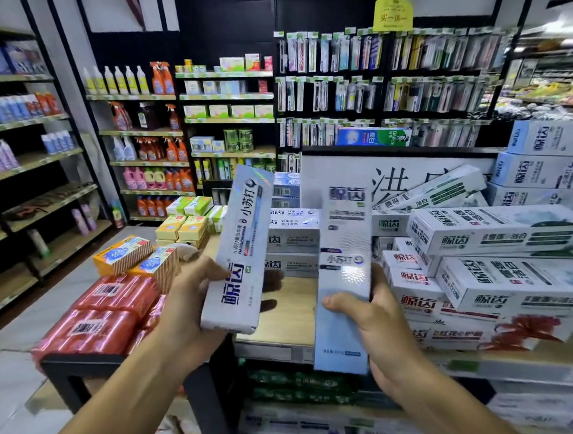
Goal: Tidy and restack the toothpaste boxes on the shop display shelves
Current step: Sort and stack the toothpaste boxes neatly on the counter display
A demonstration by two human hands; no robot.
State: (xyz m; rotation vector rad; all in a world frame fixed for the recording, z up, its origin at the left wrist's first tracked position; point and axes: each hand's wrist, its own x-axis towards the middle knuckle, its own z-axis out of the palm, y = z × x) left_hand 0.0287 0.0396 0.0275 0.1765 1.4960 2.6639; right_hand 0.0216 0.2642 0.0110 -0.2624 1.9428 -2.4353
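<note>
My left hand (193, 299) grips a long silver-blue toothpaste box (238, 253), held upright and tilted right above the wooden display shelf (284, 321). My right hand (378, 318) grips a second pale blue toothpaste box (346, 280), standing nearly upright beside the first. Behind them lie short stacks of white toothpaste boxes (293, 240). To the right sits a larger, uneven pile of white boxes with green print (500, 230) and red print (418, 302), some askew.
Red wrapped packs (100, 315) and orange-yellow soap boxes (136, 259) fill the shelf's left end. More boxed stock sits on the lower shelf (324, 425). Racks of toothbrushes (388, 86) and cleaning bottles (146, 148) line the back wall. An aisle floor (27, 333) opens at left.
</note>
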